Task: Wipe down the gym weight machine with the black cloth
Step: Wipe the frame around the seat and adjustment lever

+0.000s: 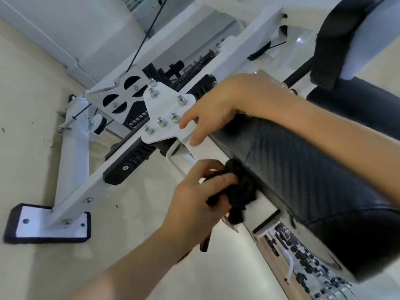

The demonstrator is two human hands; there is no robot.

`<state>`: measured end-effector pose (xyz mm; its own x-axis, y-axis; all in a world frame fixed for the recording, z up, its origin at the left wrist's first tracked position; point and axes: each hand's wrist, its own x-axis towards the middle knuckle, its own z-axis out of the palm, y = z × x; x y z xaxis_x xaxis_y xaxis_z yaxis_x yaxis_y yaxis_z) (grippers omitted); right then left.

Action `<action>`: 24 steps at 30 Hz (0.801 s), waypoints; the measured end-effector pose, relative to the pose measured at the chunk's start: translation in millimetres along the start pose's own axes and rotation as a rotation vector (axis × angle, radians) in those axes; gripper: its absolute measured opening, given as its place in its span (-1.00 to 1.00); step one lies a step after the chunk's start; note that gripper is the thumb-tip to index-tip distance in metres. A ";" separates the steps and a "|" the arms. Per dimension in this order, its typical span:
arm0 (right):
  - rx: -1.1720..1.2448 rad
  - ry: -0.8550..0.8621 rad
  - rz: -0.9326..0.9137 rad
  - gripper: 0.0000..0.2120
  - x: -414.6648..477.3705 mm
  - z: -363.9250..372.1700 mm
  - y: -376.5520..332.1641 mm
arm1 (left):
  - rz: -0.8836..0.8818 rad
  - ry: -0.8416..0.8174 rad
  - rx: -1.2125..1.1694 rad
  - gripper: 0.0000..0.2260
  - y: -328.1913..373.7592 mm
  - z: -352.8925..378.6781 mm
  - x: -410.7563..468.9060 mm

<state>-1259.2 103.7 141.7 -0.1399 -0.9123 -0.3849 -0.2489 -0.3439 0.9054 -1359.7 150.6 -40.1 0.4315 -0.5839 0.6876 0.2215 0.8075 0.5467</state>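
The white weight machine frame point(91, 182) runs diagonally across the head view, with a black padded seat point(303, 174) on the right. My left hand point(201, 198) grips a bunched black cloth point(240, 191) and presses it against the lower edge of the seat pad where it meets the white frame. My right hand point(212, 109) comes in from the right over the seat. Its fingers lie straight and rest on the end of the frame beside a white bolted plate point(164, 113).
A white foot plate with black edging point(47, 226) sits on the pale floor at lower left. A black cable point(147, 33) runs up behind the frame. A second black pad point(337, 35) stands at top right. A black step pad point(127, 167) lies on the frame beam.
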 end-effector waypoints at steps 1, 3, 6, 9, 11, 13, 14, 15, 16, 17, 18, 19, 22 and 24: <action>-0.027 0.031 0.006 -0.41 -0.8 0.4 0.2 | -0.077 0.038 0.026 -0.73 -8.3 -3.1 11.8; -0.032 0.075 -0.016 -0.43 -0.4 1.0 1.4 | -0.283 0.130 0.052 -0.75 -19.2 -6.9 38.7; 0.016 0.082 -0.069 -0.51 10.3 -0.6 4.6 | -0.500 0.249 0.110 -0.83 -31.2 -6.0 67.3; 0.135 0.102 -0.138 -0.48 16.0 4.0 14.1 | -0.572 0.296 0.112 -0.83 -23.7 2.9 71.6; 0.250 0.153 -0.221 -0.49 11.4 4.6 21.3 | -0.646 0.305 0.131 -0.80 -18.7 0.4 70.8; 0.444 0.148 -0.301 -0.51 4.9 5.4 39.8 | -0.695 0.318 0.132 -0.81 -18.2 -8.7 79.6; 0.529 0.155 -0.338 -0.50 3.7 8.7 52.6 | -0.704 0.324 0.117 -0.82 -17.9 -14.6 86.2; 0.587 0.183 -0.363 -0.51 6.3 14.2 63.1 | -0.707 0.309 0.120 -0.82 -15.5 -19.6 94.0; 0.594 0.224 -0.353 -0.53 12.2 20.5 70.8 | -0.707 0.274 0.146 -0.83 -13.7 -20.8 101.3; 0.595 0.307 -0.347 -0.55 25.1 26.8 75.2 | -0.692 0.229 0.193 -0.85 -12.5 -20.1 111.1; 0.605 0.399 -0.344 -0.57 42.3 30.2 72.7 | -0.674 0.178 0.258 -0.86 -13.5 -20.0 120.9; 0.659 0.484 -0.346 -0.60 56.1 33.3 66.6 | -0.659 0.142 0.331 -0.81 -15.0 -19.7 132.7; 0.763 0.586 -0.340 -0.68 76.7 31.2 55.3 | -0.666 0.102 0.512 -0.68 -19.4 -21.5 157.5; 0.825 0.638 -0.333 -0.71 77.8 32.0 55.3 | -0.654 0.063 0.532 -0.67 -16.5 -23.7 158.7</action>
<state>-1314.5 20.8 156.1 0.5162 -0.8304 -0.2097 -0.7810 -0.5569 0.2827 -1274.1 46.6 48.7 0.4115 -0.9013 0.1355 0.0087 0.1525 0.9883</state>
